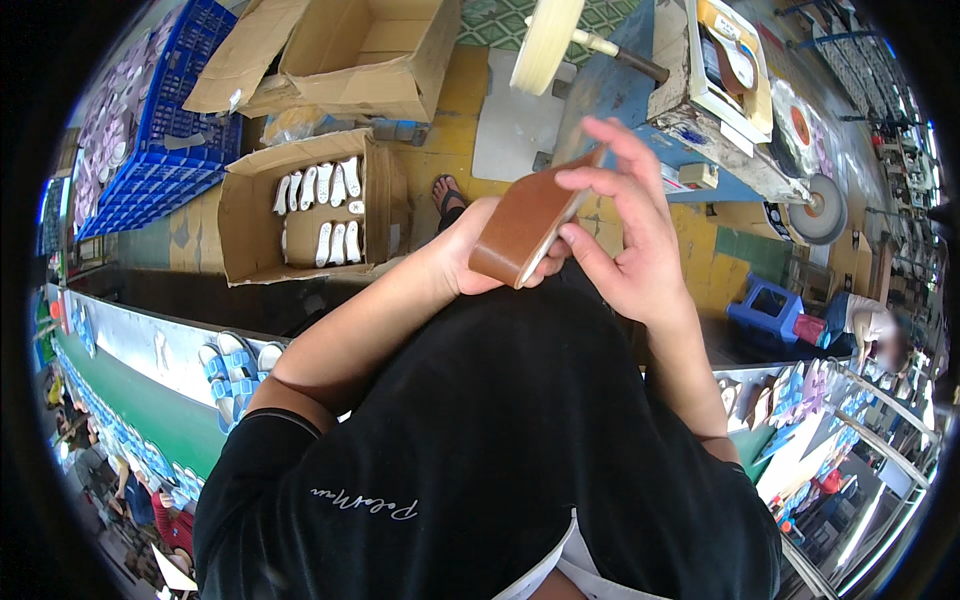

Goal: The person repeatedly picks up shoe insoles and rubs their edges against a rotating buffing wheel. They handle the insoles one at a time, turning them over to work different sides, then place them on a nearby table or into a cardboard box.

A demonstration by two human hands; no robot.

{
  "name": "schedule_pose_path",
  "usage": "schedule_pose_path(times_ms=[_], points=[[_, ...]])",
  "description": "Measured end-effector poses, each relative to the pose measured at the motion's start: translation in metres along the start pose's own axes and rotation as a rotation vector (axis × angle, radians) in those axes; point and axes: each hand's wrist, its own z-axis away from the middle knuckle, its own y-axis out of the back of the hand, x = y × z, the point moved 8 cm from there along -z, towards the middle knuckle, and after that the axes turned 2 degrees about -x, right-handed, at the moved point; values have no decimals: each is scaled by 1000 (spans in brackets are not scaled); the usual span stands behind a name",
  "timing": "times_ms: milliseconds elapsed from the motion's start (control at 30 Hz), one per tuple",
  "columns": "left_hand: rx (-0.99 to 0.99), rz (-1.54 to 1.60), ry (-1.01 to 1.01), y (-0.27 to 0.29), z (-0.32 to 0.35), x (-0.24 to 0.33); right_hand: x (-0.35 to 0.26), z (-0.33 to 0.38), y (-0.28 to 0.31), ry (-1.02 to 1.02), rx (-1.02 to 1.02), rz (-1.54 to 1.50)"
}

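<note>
My left hand (474, 246) is closed round the near end of a brown leather-covered piece that looks like a shoe sole (528, 222). It is held tilted in front of my body, its smooth brown face up and a pale edge showing on the right. My right hand (632, 215) is at the right side of this sole, fingers spread and thumb apart. Its index fingertip overlaps the sole's edge; whether it presses there I cannot tell. Beyond the hands is a cream-coloured wheel (546, 45) on a metal spindle (640, 64).
At the left, a cardboard box (250, 225) holds several white soles; a larger open carton (365, 85) and a blue crate (165, 150) stand behind it. A blue machine bench (615, 105) carries a white box (745, 125) and a grey disc (818, 210). A blue stool (765, 310) is at right.
</note>
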Motion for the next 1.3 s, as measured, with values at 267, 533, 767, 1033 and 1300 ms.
schedule_pose_path(times_ms=[267,533,767,1033,1300], points=[[579,-430,-430,64,12,55,60,34,-57,-635,-150,-268],[562,-306,-336,114,1,53,112,22,-106,-622,-353,-58],[280,-357,-517,83,36,91,134,-11,-68,-542,-172,-348],[26,-996,-668,-18,54,131,94,-38,-21,-276,24,-513],[38,-1005,-753,-42,72,103,60,-31,-11,-235,8,-693]])
